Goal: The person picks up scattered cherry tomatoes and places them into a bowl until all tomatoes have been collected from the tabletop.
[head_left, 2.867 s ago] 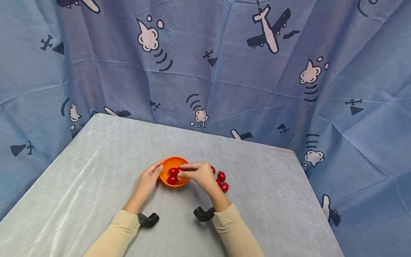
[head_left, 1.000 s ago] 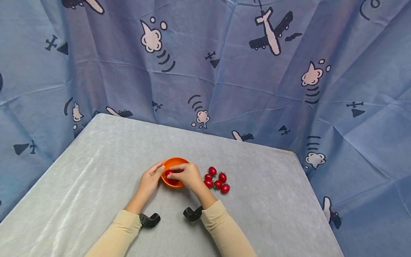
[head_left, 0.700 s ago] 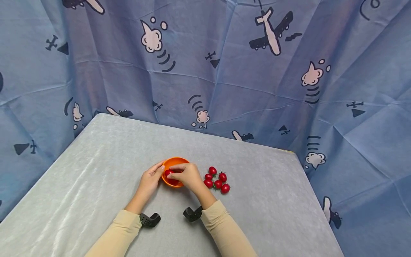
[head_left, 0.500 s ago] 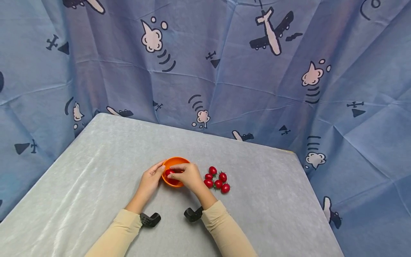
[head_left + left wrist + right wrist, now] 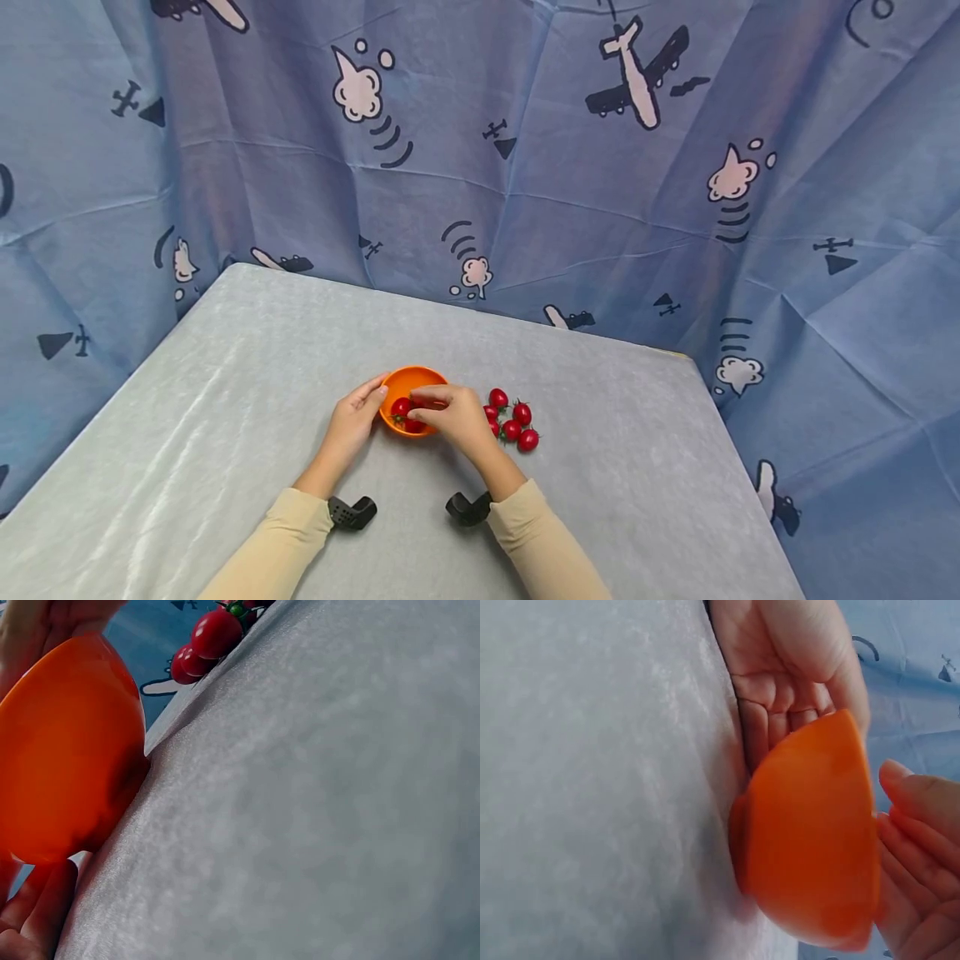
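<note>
- Left hand [image 5: 354, 417] grips the orange bowl [image 5: 401, 380].
- Right hand [image 5: 463, 418] is over tomatoes [image 5: 402, 407] inside; cannot tell if it pinches one.
- Loose tomatoes [image 5: 512, 430] lie on the table [image 5: 637, 467].

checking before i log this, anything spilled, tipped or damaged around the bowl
Nothing stands out: the orange bowl sits upright, held by the left hand, and the loose tomatoes lie grouped nearby, not scattered, with no visible damage.

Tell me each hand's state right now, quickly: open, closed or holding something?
Left hand: holding the orange bowl at its rim.
Right hand: open, fingertips over the bowl, nothing seen in its grip.
</note>
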Demonstrator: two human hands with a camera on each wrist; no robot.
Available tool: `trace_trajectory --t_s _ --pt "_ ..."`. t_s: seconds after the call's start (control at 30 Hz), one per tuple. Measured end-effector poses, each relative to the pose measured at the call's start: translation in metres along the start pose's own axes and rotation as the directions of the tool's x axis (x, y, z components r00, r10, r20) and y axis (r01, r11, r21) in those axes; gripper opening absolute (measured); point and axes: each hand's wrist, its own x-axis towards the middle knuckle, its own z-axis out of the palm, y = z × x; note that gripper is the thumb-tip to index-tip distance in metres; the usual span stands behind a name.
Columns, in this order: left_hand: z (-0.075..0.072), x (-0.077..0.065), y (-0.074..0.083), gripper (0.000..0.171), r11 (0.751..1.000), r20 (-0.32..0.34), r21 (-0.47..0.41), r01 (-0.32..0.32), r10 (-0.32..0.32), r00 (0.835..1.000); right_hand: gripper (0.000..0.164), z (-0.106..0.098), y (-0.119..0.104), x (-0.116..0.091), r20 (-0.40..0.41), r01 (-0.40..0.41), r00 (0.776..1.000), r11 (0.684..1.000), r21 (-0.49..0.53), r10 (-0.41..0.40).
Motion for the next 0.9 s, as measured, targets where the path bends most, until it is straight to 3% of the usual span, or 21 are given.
trace_trajectory --t_s 0.13,0.37,0.9 --pt "0.0 0.0 0.001 0.044 1.0 0.0 -0.014 -0.001 0.001 1.0 0.029 -0.01 0.002 -0.01 -0.026 0.012 1.0 0.998 0.059 -0.01" --pt "0.001 0.0 0.001 0.043 0.999 0.007 -0.03 0.012 -0.012 1.0 0.032 -0.03 0.015 -0.028 -0.073 -0.039 0.996 0.976 0.214 0.055" --pt "0.002 0.001 -0.002 0.043 1.0 -0.016 -0.004 0.002 -0.002 1.0 0.029 -0.052 0.039 -0.049 -0.153 -0.095 0.977 0.947 0.306 0.147"
